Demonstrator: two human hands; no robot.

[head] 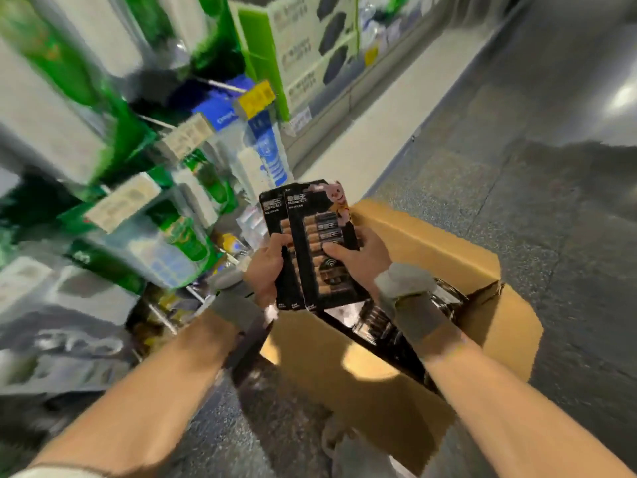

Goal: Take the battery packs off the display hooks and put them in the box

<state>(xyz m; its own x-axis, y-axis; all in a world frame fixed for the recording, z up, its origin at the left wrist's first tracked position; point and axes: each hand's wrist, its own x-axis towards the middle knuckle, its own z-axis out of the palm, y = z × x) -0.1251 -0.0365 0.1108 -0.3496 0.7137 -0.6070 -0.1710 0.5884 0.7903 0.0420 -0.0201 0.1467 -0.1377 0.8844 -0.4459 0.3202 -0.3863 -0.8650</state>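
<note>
The packs [310,243], two overlapped, stand long axis upright. The left hand [267,267] is curled round their left edge and the right hand [358,257] grips their right edge. The box [344,391] lies open just below, nearer the right hand.

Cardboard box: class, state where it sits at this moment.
Head view: the cardboard box sits on the floor, lower centre-right, just beneath the battery packs gripped by the left hand and right hand.
</note>
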